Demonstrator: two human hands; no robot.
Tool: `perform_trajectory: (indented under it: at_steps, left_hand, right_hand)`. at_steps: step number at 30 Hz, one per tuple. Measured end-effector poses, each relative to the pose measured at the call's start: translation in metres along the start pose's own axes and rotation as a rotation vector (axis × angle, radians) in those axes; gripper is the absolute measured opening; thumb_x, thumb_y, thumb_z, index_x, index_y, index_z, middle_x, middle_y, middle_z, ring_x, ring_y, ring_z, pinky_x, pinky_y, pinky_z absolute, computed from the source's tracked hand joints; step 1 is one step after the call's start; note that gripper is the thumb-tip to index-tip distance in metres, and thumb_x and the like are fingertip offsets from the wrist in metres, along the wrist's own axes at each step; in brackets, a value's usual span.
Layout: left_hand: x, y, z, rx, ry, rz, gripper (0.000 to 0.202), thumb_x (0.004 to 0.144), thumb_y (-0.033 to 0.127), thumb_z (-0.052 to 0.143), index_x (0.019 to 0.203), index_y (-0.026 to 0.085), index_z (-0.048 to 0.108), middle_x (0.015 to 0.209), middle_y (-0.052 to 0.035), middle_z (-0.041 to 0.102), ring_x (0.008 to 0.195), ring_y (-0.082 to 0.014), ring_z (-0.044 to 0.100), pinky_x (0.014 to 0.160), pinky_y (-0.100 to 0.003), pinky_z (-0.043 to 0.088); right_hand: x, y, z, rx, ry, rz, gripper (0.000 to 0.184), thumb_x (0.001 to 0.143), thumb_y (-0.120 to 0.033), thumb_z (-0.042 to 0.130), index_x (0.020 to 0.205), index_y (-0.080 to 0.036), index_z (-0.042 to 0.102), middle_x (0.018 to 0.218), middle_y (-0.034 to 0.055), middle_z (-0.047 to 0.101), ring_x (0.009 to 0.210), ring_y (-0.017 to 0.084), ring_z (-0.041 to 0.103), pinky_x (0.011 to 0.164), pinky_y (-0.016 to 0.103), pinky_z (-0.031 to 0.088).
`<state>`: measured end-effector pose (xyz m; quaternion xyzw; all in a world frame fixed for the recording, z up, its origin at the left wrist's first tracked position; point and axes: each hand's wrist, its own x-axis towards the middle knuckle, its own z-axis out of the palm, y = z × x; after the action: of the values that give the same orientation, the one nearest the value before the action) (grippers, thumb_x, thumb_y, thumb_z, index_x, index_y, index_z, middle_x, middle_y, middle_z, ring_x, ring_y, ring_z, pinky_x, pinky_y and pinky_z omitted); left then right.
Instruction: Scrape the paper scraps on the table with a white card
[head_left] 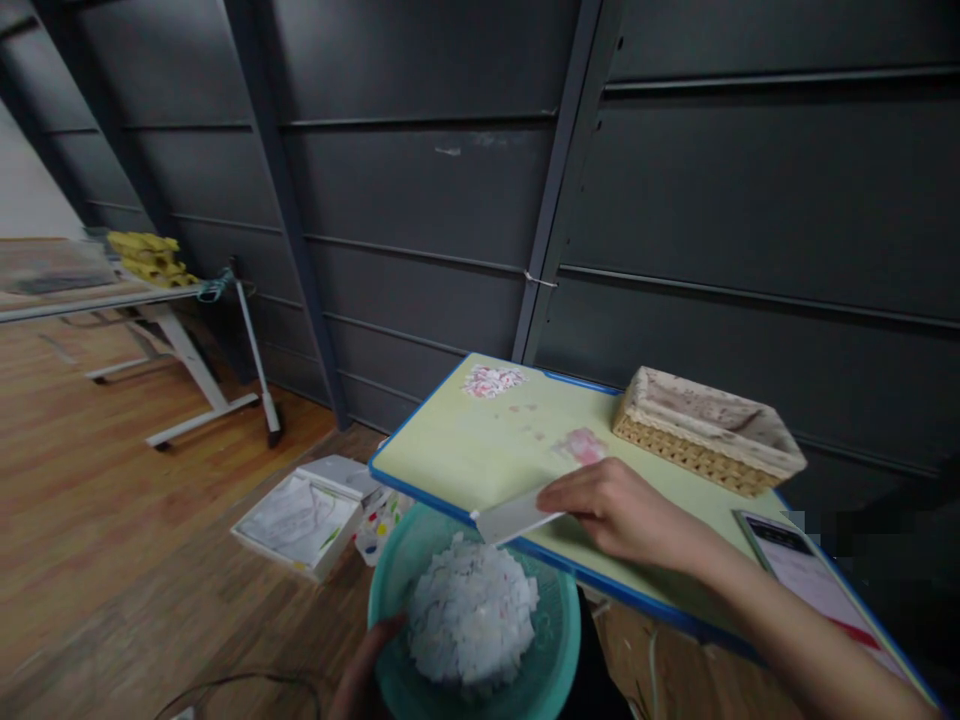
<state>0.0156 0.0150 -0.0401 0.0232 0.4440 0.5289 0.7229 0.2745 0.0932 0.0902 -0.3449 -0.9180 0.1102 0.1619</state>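
Head view shows the right hand point(611, 500) pinching a white card point(510, 517) at the near edge of the yellow board point(442, 450), long axis running left above the teal basin point(560, 630), whose left rim the left hand point(367, 658) grips.

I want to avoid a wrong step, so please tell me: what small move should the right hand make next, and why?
Perhaps draw the white card back toward the small scraps at the table's far corner: the right hand holds it at the near edge, by the basin.
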Motion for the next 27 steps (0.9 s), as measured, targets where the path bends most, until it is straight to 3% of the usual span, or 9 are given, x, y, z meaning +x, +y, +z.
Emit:
perform_trajectory:
  at_steps: [4, 5, 10, 13, 14, 16, 19, 23, 27]
  left_hand:
    - [0.006, -0.005, -0.010, 0.025, 0.042, -0.036, 0.078, 0.073, 0.025, 0.065, 0.139, 0.003, 0.029, 0.105, -0.0161, 0.071, 0.112, -0.0303, 0.055, 0.098, -0.043, 0.042]
    - [0.007, -0.005, -0.012, 0.028, -0.001, -0.069, 0.082, 0.073, 0.024, 0.065, 0.141, 0.003, 0.023, 0.107, -0.0159, 0.070, 0.113, -0.0300, 0.054, 0.100, -0.044, 0.040]
    - [0.015, -0.007, -0.020, 0.168, -0.001, -0.064, 0.092, 0.068, 0.012, 0.068, 0.141, -0.001, 0.013, 0.100, -0.0169, 0.071, 0.109, -0.0323, 0.057, 0.102, -0.048, 0.037]
    - [0.032, -0.003, -0.025, 0.200, 0.028, -0.069, 0.088, 0.068, 0.012, 0.067, 0.142, 0.004, 0.019, 0.101, -0.0136, 0.071, 0.113, -0.0327, 0.053, 0.103, -0.049, 0.035]
    - [0.042, 0.001, -0.026, 0.179, 0.031, -0.051, 0.088, 0.067, 0.009, 0.065, 0.143, 0.011, 0.021, 0.106, -0.0099, 0.070, 0.116, -0.0314, 0.050, 0.103, -0.047, 0.036]
    - [0.063, 0.009, -0.026, 0.123, 0.026, 0.025, 0.090, 0.064, 0.005, 0.061, 0.143, 0.024, 0.022, 0.115, -0.0015, 0.066, 0.123, -0.0287, 0.043, 0.103, -0.045, 0.037]
    - [0.091, 0.019, -0.025, 0.105, 0.054, 0.090, 0.085, 0.066, 0.017, 0.062, 0.142, 0.029, 0.026, 0.120, 0.0031, 0.064, 0.130, -0.0297, 0.033, 0.102, -0.047, 0.038]
    - [0.104, 0.018, -0.031, 0.233, 0.092, 0.081, 0.082, 0.062, 0.030, 0.064, 0.139, 0.031, 0.035, 0.121, 0.0028, 0.064, 0.132, -0.0351, 0.028, 0.100, -0.051, 0.040]
    - [0.107, 0.015, -0.046, 0.282, 0.087, 0.138, 0.099, 0.049, 0.030, 0.072, 0.140, 0.034, 0.031, 0.123, 0.0041, 0.063, 0.134, -0.0364, 0.023, 0.096, -0.049, 0.043]
  right_hand:
    - [-0.003, -0.001, -0.002, 0.015, 0.068, -0.013, 0.047, 0.068, 0.002, 0.042, 0.096, -0.023, 0.071, 0.088, 0.0025, 0.072, 0.075, 0.012, 0.065, 0.069, 0.022, 0.046]
    - [-0.001, 0.003, -0.005, 0.003, 0.089, 0.000, 0.045, 0.069, 0.001, 0.043, 0.095, -0.022, 0.071, 0.086, 0.0028, 0.072, 0.074, 0.013, 0.065, 0.069, 0.022, 0.046]
    - [0.022, 0.052, -0.035, -0.065, 0.224, 0.244, 0.028, 0.074, -0.010, 0.051, 0.089, -0.016, 0.073, 0.079, 0.0035, 0.072, 0.069, 0.015, 0.064, 0.062, 0.021, 0.044]
    - [0.035, 0.105, -0.046, -0.136, 0.310, 0.451, 0.026, 0.070, -0.011, 0.054, 0.087, -0.012, 0.073, 0.074, 0.0030, 0.071, 0.068, 0.017, 0.063, 0.058, 0.021, 0.041]
    - [0.037, 0.123, -0.045, -0.154, 0.328, 0.522, 0.027, 0.068, -0.011, 0.055, 0.088, -0.012, 0.073, 0.074, 0.0031, 0.071, 0.069, 0.018, 0.063, 0.058, 0.021, 0.041]
    - [0.038, 0.155, -0.038, -0.183, 0.365, 0.657, 0.028, 0.066, -0.012, 0.058, 0.089, -0.012, 0.074, 0.075, 0.0038, 0.072, 0.071, 0.019, 0.063, 0.061, 0.022, 0.041]
    - [0.040, 0.186, -0.019, -0.205, 0.406, 0.793, 0.027, 0.066, -0.013, 0.059, 0.088, -0.014, 0.075, 0.078, 0.0055, 0.072, 0.074, 0.020, 0.064, 0.063, 0.022, 0.042]
    - [0.054, 0.194, 0.001, -0.146, 0.409, 0.752, 0.025, 0.065, -0.012, 0.058, 0.084, -0.016, 0.075, 0.078, 0.0054, 0.072, 0.072, 0.017, 0.063, 0.062, 0.021, 0.042]
    - [0.075, 0.184, 0.012, -0.027, 0.351, 0.600, 0.022, 0.063, -0.009, 0.058, 0.076, -0.016, 0.075, 0.070, 0.0025, 0.071, 0.064, 0.014, 0.061, 0.059, 0.020, 0.041]
